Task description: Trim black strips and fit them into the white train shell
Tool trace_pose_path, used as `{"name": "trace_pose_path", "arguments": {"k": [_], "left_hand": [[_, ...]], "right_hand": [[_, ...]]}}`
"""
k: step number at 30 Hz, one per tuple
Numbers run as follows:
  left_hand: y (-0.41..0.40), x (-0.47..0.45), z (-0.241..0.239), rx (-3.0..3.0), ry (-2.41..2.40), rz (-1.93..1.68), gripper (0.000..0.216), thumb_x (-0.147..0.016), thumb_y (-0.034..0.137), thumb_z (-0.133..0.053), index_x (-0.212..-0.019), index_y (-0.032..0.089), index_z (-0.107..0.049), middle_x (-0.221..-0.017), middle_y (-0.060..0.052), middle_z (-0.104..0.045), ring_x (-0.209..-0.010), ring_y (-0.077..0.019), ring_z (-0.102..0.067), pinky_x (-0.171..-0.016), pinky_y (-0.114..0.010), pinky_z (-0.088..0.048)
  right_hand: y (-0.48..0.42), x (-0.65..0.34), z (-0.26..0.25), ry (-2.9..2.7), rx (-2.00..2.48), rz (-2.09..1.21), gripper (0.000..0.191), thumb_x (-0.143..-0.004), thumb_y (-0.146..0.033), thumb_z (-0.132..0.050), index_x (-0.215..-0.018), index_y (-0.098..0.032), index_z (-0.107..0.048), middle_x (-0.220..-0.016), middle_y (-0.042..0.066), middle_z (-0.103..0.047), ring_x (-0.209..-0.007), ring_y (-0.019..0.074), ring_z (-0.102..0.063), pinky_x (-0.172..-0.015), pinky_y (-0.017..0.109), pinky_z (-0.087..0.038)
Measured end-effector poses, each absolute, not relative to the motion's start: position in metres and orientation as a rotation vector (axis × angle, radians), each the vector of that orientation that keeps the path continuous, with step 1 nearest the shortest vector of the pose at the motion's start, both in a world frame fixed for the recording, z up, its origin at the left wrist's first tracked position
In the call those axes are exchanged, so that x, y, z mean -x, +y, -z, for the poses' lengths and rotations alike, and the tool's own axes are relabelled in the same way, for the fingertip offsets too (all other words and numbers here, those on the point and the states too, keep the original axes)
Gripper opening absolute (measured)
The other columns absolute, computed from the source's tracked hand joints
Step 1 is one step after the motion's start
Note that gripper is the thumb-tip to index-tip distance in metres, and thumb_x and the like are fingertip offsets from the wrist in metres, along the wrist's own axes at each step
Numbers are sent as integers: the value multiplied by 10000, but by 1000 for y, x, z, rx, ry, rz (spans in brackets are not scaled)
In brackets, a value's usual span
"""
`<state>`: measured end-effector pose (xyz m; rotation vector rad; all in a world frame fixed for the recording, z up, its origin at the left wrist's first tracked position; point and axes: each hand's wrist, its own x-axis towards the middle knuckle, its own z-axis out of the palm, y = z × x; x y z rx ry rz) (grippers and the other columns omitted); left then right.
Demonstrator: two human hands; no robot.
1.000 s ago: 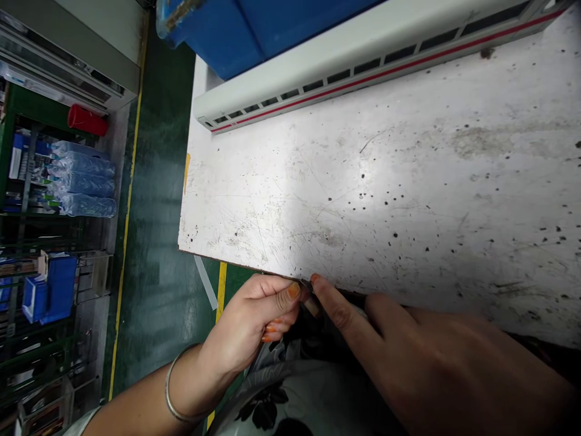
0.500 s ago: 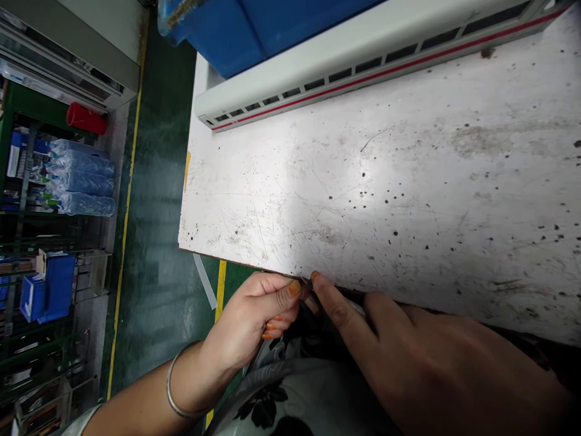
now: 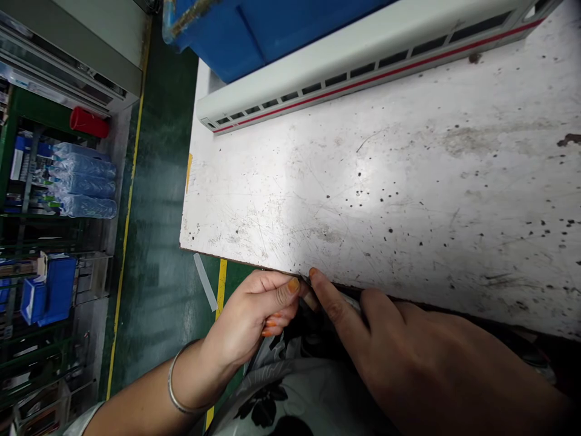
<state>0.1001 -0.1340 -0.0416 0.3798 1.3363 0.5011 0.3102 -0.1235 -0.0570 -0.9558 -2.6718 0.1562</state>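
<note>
My left hand (image 3: 254,318) is curled into a pinch just below the near edge of the worn white table (image 3: 385,181), with its thumb pressed on a small dark thing (image 3: 307,295) that I cannot make out. My right hand (image 3: 422,357) reaches in from the right, and its forefinger tip touches the same spot at the table's edge. The rest of that thing is hidden behind both hands and the edge. A metal bangle is on my left wrist.
A long white toy train car (image 3: 363,66) with a red stripe lies along the table's far side. A blue crate (image 3: 254,30) stands behind it. To the left are a green floor with yellow lines (image 3: 131,181) and shelves holding wrapped bottles (image 3: 84,181) and blue bins.
Both hands stay at the same spot on the table's edge. The view has shifted slightly, so the table and train sit a little higher in the picture.
</note>
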Motion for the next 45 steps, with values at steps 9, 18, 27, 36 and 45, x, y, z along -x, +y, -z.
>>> {"name": "trace_pose_path", "arguments": {"k": [9,18,27,36,45], "left_hand": [[-134,-101,42,-389,1360,-497,413,-874,404,-654,-601,150,-476,-538,62,-283,-480,-52,-185,-424,-200,-112],[-134,-100,42,-373,1361,-497,417,-870,403,-659,-603,150,-463,-536,66,-276,-477,-46,-183,-422,-194,-106],[-134,-100,43,-360,1337,-526,420,-862,391,-668,-596,158,-441,-534,64,-287,-469,-47,-191,-423,-206,-111],[-131,-98,40,-260,1288,-516,368,-825,363,-690,-621,160,-461,-526,69,-297,-446,-41,-199,-398,-183,-124],[-129,-95,40,-171,1193,-519,359,-873,311,-632,-629,165,-414,-544,66,-295,-447,-34,-180,-370,-151,-135]], "right_hand": [[-131,-308,68,-2698,1012,-158,572,-877,-238,-488,-1447,-185,-480,-505,-26,-421,-399,159,-305,-394,280,-273],[-128,-308,73,-2722,1023,-194,599,-868,-243,-510,-1456,-145,-455,-522,-21,-441,-414,147,-297,-416,270,-268],[-125,-312,58,-2704,1004,-264,626,-821,-180,-499,-1438,-77,-465,-575,6,-501,-403,130,-343,-398,252,-272],[-123,-313,53,-2653,984,-404,719,-683,-114,-436,-1389,7,-497,-593,26,-491,-337,139,-423,-324,249,-293],[-120,-313,55,-2607,1009,-467,720,-665,-152,-465,-1369,-16,-530,-575,17,-491,-326,129,-412,-315,245,-288]]}}
